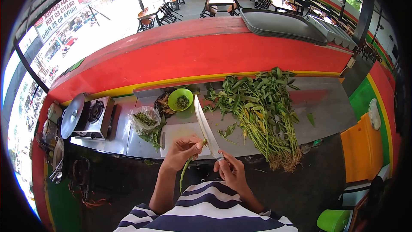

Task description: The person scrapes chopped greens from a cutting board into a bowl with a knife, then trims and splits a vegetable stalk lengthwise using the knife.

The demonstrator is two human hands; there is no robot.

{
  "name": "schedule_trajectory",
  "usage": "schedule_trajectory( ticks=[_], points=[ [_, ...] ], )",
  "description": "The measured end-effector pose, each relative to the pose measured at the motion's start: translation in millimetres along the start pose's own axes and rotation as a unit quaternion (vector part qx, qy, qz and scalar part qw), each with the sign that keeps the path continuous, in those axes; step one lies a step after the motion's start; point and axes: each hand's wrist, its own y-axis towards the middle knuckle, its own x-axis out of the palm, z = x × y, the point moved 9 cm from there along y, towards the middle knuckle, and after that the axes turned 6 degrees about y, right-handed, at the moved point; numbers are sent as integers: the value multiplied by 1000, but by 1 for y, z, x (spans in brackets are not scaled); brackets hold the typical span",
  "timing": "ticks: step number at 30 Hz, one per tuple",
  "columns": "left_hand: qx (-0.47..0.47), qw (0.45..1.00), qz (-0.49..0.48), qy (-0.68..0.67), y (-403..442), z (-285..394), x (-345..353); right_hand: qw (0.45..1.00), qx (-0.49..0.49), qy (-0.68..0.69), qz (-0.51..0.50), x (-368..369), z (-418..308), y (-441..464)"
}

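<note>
My left hand [182, 152] is closed on a long green bean [183, 175], whose lower end hangs down toward my striped shirt. In my right hand [231, 169] is the handle of a large knife [203, 119], its long blade pointing up and away from me. The blade runs close beside the bean's upper end at my left fingertips; I cannot tell whether they touch. Beneath them lies a white cutting board [171, 134]. Behind it stands a lime-green bowl [192, 102] with small chopped green pieces inside.
A big bunch of leafy greens with roots [264, 111] covers the counter's right part. To the left are a plastic bag of chopped greens [145, 118] and a gas stove [95, 116] with a pan lid [73, 116]. Dark trays [281, 25] rest on the red ledge.
</note>
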Motion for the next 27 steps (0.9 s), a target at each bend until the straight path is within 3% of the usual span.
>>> schedule_trajectory(
  ticks=[5,13,19,27],
  points=[
    [7,999,-18,38,-4,-1,5,1000,10,25,6,4,-2,2],
    [67,997,34,31,-4,-4,-7,1000,10,2,-8,7,4,-3],
    [43,994,97,-2,-8,-7,-16,998,61,11,-17,7,11,-11],
    [2,997,74,29,-20,-19,-15,996,87,17,3,-1,23,-19]
  ],
)
